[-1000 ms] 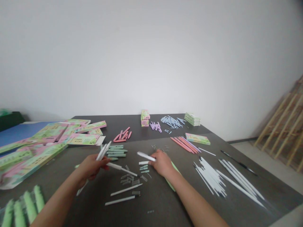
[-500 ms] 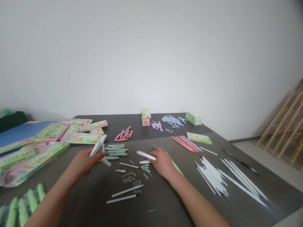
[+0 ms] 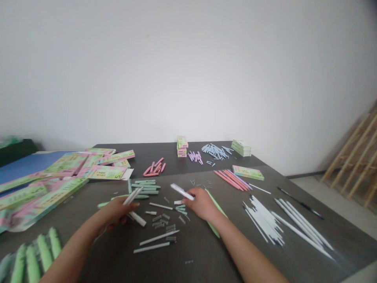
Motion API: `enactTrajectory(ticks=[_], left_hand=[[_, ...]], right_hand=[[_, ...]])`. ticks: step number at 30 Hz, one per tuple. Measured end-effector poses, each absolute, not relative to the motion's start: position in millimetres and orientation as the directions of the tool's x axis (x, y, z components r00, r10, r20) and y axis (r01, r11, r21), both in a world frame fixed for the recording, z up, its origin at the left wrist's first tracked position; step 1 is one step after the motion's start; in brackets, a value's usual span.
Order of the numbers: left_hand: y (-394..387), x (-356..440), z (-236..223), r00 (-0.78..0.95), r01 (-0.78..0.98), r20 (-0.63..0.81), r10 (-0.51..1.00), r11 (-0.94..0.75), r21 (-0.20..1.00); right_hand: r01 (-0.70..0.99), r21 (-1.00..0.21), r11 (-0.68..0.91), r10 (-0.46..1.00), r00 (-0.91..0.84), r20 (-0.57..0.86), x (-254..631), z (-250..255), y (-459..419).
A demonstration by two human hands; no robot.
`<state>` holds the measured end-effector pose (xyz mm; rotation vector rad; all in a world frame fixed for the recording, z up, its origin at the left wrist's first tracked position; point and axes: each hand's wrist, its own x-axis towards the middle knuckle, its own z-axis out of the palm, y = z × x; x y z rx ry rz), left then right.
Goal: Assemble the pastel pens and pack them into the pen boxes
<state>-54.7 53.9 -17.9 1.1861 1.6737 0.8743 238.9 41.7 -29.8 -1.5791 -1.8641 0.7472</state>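
With our left hand (image 3: 119, 210), we grip several white tubes (image 3: 134, 195) left of lower centre; our right hand (image 3: 202, 202) pinches a pale tube (image 3: 180, 190) below the frame's centre. White sticks (image 3: 263, 220) lie at lower right.

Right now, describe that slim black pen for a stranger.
Follow the dark grey table along its right edge. Just inside that edge, beyond the long white rods, lies the slim black pen. Its dark body sets it apart from those pale rods.
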Motion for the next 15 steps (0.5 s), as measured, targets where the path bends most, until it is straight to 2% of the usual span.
enactTrajectory(ticks=[4, 8, 11, 15], left_hand=[[61, -52, -30, -0.109, 0.491, -0.333, 0.937, 0.342, 0.801], [63, -57, -31, -0.127, 0.488, -0.347, 0.929, 0.363, 0.794], [60, -56, -19, -0.116, 0.358, -0.311, 0.943, 0.332, 0.873], [43, -26, 3, 0.002, 0.013, -0.246, 0.969, 0.246, 0.969]], right_hand=[[0.51, -0.85, 0.129, 0.982, -0.182, 0.039, 237, -28, 40], [0.337, -0.936, 0.102, 0.976, -0.216, 0.029, 233, -26, 38], [0.204, -0.978, 0.039, 0.972, -0.236, -0.011, 230, -23, 35], [0.066, -0.997, -0.046, 0.952, -0.298, -0.064, 220, -14, 22]])
